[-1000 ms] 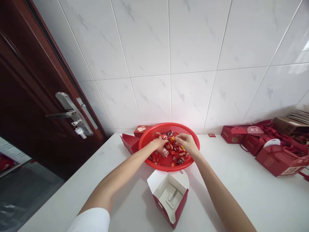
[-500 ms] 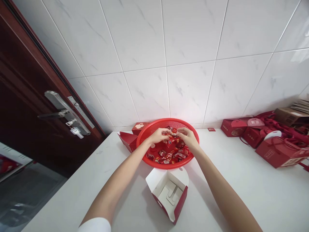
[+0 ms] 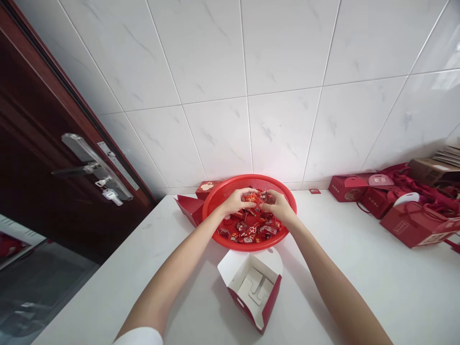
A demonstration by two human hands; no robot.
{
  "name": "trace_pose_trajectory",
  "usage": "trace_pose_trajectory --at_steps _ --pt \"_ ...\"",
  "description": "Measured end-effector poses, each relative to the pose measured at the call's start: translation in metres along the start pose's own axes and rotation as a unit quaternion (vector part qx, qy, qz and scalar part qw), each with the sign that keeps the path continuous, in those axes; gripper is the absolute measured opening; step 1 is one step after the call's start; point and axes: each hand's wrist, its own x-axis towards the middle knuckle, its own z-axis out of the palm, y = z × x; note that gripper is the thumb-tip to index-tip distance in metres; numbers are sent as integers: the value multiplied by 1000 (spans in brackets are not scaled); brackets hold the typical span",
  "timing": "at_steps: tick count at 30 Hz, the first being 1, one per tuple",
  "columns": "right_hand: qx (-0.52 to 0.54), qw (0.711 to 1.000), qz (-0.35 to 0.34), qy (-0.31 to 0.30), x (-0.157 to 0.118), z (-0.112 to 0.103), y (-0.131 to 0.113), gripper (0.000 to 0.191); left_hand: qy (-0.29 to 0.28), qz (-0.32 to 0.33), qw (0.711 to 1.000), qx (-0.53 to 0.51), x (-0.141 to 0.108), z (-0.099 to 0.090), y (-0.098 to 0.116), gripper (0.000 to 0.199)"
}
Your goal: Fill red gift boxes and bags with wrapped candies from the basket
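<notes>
A red plastic basket with perforated sides holds several red-wrapped candies. My left hand is over the basket, its fingers and thumb closed on a red wrapped candy. Facing it, my right hand curls its fingers and thumb around a darker wrapped candy, partly hidden by the fingers. Just in front of the basket stands an open red gift box with a white inside, its flaps spread; no candy shows in it.
Red gift boxes with ribbons crowd the right of the white table. A folded red carton and a small red box sit behind the basket's left side. A dark door with keys stands left; a tiled wall rises behind.
My hands have lowered slightly into the basket and the fingers have spread around candies. More of the orange-red candy now shows in my left hand. The gift box stays put.
</notes>
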Motion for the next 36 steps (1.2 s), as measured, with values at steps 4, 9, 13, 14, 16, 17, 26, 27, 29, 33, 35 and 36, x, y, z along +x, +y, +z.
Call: trace_pose_trajectory --at_steps 4,9,13,14,16,17,26,27,29,33,35,36 --pt "18 999 6 30 1 0 -2 30 -16 -16 1000 19 -2 -1 5 48" --pt "7 999 -19 41 2 -1 -1 23 -68 -71 995 -5 -3 0 10 48" --pt "12 998 -20 60 3 -1 -1 25 -103 -76 992 -5 -6 2 14 35" --pt "16 998 -17 63 3 -1 -2 26 -99 -76 992 -1 -7 2 15 33" --pt "25 997 -6 69 3 0 -5 27 -93 -83 992 -4 -8 2 15 33" --pt "33 997 1 71 3 1 -6 28 -93 -86 992 -9 -8 2 15 34" --pt "119 983 46 131 5 5 -9 26 28 4 1000 5 -3 1 3 34" --pt "122 982 47 139 5 4 -9 25 54 21 998 5 -2 1 0 33" --pt "126 981 50 141 4 4 -10 24 111 64 992 19 -1 1 -4 31" --pt "138 981 68 117 3 4 -13 20 180 118 971 100 -2 4 -7 24" --pt "142 982 86 92 3 5 -14 17 145 139 968 152 -2 9 -7 19" --pt "144 982 96 79 2 6 -15 16 114 155 965 179 -2 11 -7 18"
